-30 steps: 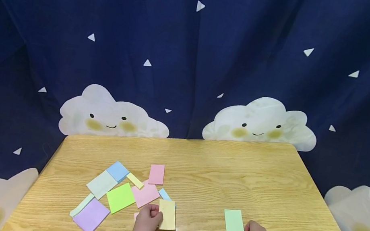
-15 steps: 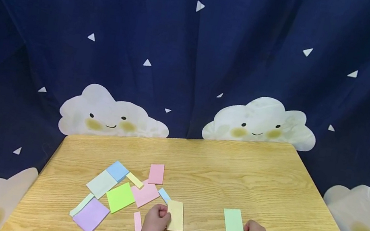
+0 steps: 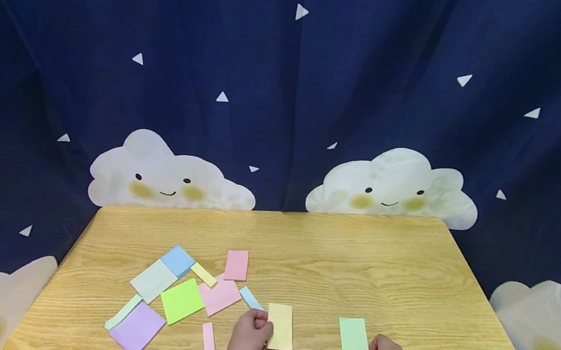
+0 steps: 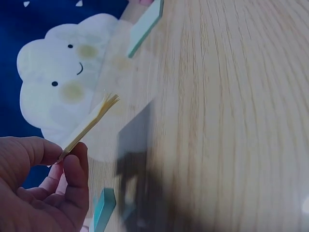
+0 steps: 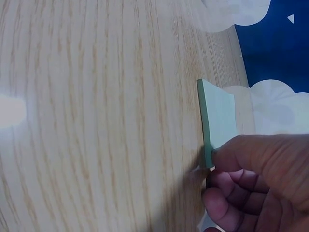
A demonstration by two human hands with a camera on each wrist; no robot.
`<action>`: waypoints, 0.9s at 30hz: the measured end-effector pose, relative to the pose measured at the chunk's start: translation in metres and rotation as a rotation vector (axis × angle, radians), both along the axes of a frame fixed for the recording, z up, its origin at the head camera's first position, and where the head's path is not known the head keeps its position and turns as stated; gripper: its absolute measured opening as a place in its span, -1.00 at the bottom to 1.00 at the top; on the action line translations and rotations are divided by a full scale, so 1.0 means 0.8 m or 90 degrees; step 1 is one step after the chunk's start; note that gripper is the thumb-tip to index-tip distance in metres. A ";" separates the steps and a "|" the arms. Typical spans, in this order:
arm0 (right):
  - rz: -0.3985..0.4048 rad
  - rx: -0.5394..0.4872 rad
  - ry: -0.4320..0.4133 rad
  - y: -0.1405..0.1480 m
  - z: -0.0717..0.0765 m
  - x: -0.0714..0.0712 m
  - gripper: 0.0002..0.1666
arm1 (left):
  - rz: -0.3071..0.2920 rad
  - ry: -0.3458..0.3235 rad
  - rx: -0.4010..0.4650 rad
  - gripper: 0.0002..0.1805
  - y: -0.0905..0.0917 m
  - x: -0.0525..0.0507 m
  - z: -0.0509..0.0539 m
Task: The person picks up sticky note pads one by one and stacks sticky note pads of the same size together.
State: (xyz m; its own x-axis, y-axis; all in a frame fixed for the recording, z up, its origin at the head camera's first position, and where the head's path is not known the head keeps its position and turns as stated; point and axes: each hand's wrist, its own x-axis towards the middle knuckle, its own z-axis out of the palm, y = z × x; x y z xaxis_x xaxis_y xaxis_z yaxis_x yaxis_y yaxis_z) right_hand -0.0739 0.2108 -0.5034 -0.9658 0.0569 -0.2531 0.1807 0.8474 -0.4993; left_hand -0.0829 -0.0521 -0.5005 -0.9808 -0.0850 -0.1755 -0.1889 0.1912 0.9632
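Pad, yellow, between left fingers

In the head view, warm, fairly even light covers the desk, while the blue curtain behind it darkens toward the left and right sides. A small white glare patch sits at the bottom edge beside the left hand. Both wrist views look paler and softer. The left one has a dark grey shadow on the wood and glare at its right edge; the right one shows blown-out glare at its left edge and a diffuse shadow beside the right hand.
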 end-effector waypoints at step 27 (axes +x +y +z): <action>-0.012 -0.017 0.001 0.002 -0.005 -0.001 -0.86 | -0.059 0.017 0.020 -0.84 0.053 0.001 0.002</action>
